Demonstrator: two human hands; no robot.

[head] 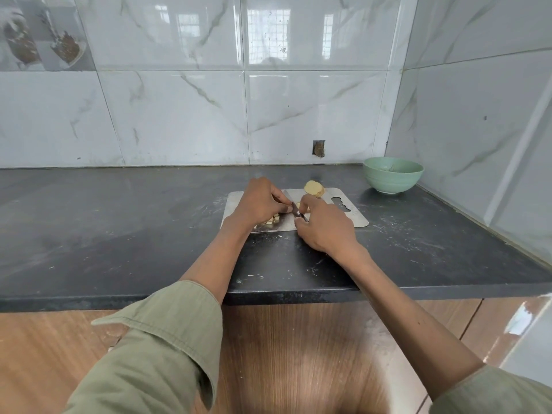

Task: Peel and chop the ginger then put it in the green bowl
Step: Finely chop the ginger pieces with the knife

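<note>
Ginger sits in two places on the flat shiny metal cutting board (pixel 352 215). One big pale yellow peeled ginger chunk (pixel 314 188) rests at the board's far edge, at about 12 o'clock from the hands. Its cut face looks toward the person, and its long side runs left to right along that edge. Small chopped ginger bits (pixel 272 220) lie in a little heap under the left hand (pixel 259 201), near the board's near edge.

The left hand has its fingers curled down, and the fingertips press on something small by the blade. It is too hidden to say what it is. The right hand (pixel 324 227) grips the small knife with a dark handle (pixel 298 214). The thin blade points away from the person, toward 11 o'clock.

The round pale green bowl (pixel 392 174) stands upright at 2 o'clock from the board, well apart from it, close to the tiled corner wall. The dark stone counter (pixel 119 222) has lots of open room at 9 o'clock. The board's cut-out grip hole is on its right side, at 3 o'clock.
</note>
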